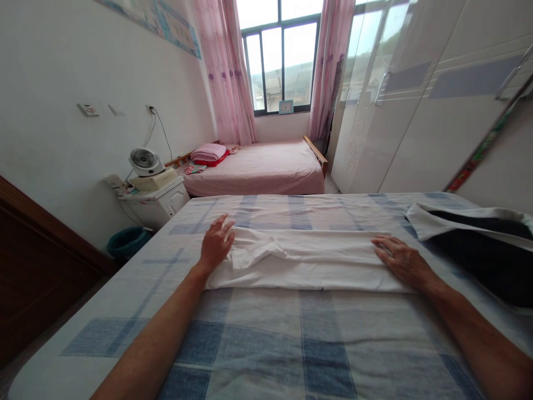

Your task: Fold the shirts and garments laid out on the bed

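A white garment (316,258), folded into a long strip, lies crosswise on the bed with a blue and white checked sheet (266,333). My left hand (217,240) rests at its left end, fingers spread and nothing gripped. Over the right end lies my right hand (400,256), its fingers stretched out flat on the cloth. A smaller folded flap shows on top of the strip near my left hand. Whether it is a shirt or another kind of clothing I cannot tell.
Black and white clothing (483,255) lies at the bed's right side. Beyond the far edge stands a second bed with a pink sheet (270,166). At left are a white cabinet (166,203) with a fan (145,161) and a teal bin (129,241). A wardrobe (395,122) lines the right.
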Motion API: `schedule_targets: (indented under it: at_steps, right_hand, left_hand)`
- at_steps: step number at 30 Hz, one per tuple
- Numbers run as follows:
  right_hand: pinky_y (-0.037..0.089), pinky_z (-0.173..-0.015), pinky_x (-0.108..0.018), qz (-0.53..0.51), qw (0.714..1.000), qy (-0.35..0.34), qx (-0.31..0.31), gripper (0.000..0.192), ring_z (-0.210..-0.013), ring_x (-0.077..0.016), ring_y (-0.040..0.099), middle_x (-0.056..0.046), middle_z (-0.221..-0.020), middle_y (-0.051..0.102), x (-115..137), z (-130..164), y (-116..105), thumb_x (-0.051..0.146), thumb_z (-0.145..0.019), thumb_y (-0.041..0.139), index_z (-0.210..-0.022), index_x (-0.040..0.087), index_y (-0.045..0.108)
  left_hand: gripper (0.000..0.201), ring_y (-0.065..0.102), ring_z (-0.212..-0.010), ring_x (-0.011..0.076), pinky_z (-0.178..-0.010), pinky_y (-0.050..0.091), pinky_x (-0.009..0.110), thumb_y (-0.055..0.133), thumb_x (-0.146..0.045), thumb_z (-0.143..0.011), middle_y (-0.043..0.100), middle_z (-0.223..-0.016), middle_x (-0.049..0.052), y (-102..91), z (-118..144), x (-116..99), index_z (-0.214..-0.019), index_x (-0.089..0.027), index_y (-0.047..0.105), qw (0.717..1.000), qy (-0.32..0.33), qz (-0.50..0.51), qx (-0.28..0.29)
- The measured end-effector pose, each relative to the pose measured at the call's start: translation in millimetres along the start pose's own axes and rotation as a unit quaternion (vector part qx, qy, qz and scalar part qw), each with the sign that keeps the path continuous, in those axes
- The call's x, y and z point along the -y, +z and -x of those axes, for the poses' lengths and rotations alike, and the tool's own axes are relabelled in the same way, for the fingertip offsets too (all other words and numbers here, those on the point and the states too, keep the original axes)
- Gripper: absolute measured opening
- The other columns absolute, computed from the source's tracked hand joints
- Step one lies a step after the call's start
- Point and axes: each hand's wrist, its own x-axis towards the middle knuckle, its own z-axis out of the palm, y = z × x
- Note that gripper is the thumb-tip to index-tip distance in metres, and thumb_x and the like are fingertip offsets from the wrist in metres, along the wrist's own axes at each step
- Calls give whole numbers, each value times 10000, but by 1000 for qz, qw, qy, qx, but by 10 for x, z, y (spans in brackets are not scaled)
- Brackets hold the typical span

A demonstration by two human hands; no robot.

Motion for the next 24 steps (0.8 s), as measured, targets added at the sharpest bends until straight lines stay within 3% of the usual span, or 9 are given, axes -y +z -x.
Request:
schedule_targets:
  at_steps: [2, 5, 12, 16, 20, 22, 24]
  right_hand:
    - [473, -926, -465, 2, 1000, -4, -2, 357, -1167, -291, 552, -100, -1236, 612, 24, 6, -5, 395, -842, 401, -1055, 237, 639]
    - [459, -946, -442, 5, 1000, 3, 3, 378, -1174, -275, 547, -102, -1242, 610, 58, 19, -7, 384, -844, 391, -1071, 213, 641]
    - [443, -968, -405, 14, 1000, 8, 21, 398, -1165, -253, 552, -103, -1246, 609, 59, -34, -127, 372, -861, 383, -1133, 202, 620]
    - [397, -1011, -433, 58, 998, 14, 16, 482, -1244, -271, 479, -152, -1314, 554, 348, -133, -214, 391, -889, 348, -1255, 153, 553]
    - [290, -1084, -459, 67, 995, -34, 66, 558, -1349, -269, 351, -132, -1448, 421, 737, -196, -31, 451, -918, 305, -1369, 161, 458]
    - [247, -1105, -459, 75, 992, -34, 94, 582, -1372, -260, 313, -108, -1484, 368, 767, -208, 88, 489, -915, 299, -1399, 191, 424]
    - [232, -1112, -452, 93, 990, 9, 109, 614, -1376, -258, 305, -115, -1489, 357, 657, -211, 149, 517, -911, 283, -1407, 179, 411]
  left_hand:
    - [428, 312, -1374, 267, -1094, 284, 450, 390, -361, -902, 428, -1451, 89, 44, 21, -1, -1265, -215, 565, 994, 61, -25, 86]
    - [458, 339, -1363, 269, -1071, 319, 473, 349, -364, -924, 462, -1423, 118, 119, 37, 48, -1302, -184, 534, 984, 24, -56, 165]
    - [434, 394, -1332, 253, -1076, 339, 436, 340, -343, -917, 516, -1376, 116, 74, 13, 72, -1239, -191, 588, 985, 58, -63, 147]
    - [510, 336, -1366, 260, -1102, 293, 442, 319, -415, -918, 475, -1410, 130, 68, 4, -41, -1307, -162, 531, 983, 108, -42, 141]
    - [596, 293, -1387, 274, -1092, 280, 486, 327, -483, -909, 384, -1473, 131, 194, 62, -127, -1418, -180, 391, 982, 97, -34, 160]
    - [640, 283, -1388, 299, -1087, 266, 516, 332, -518, -898, 351, -1489, 142, 262, 102, -117, -1432, -167, 368, 979, 73, -48, 185]
    - [671, 267, -1392, 314, -1094, 246, 522, 325, -535, -895, 326, -1496, 160, 299, 131, -98, -1431, -133, 368, 976, 58, -60, 202]
